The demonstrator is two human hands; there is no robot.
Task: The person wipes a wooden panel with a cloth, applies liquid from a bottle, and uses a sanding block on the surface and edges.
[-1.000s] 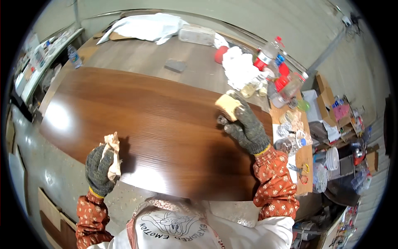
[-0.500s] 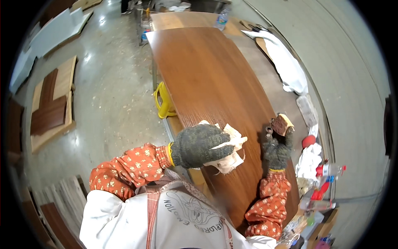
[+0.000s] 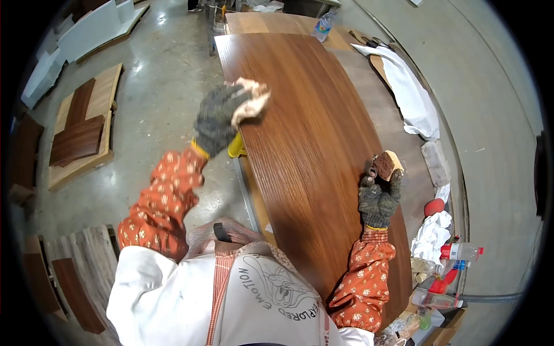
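A long brown wood-grain panel (image 3: 306, 121) lies flat before me on the workbench. My left hand (image 3: 218, 118), in a dark grey knit glove with a yellow cuff, is closed on a crumpled cream cloth (image 3: 251, 104). The cloth touches the panel's left edge, toward the far end; the hand is blurred by motion. Over the panel's right side, my right hand (image 3: 378, 202), gloved alike, grips a small sponge block (image 3: 386, 165) with a brown face and a yellowish side. Its fingers curl around the block.
Beyond the panel's right edge lie a white sheet (image 3: 407, 86), a grey block (image 3: 435, 164), a red round thing (image 3: 434, 206), white rags (image 3: 430, 233) and plastic bottles (image 3: 461, 251). Another bottle (image 3: 322, 27) stands at the far end. Stacked boards (image 3: 86, 127) lie on the floor at left.
My left hand has swept the cloth away from me and leftward, from the panel's near part to its left edge. The right hand with the sponge block has barely shifted.
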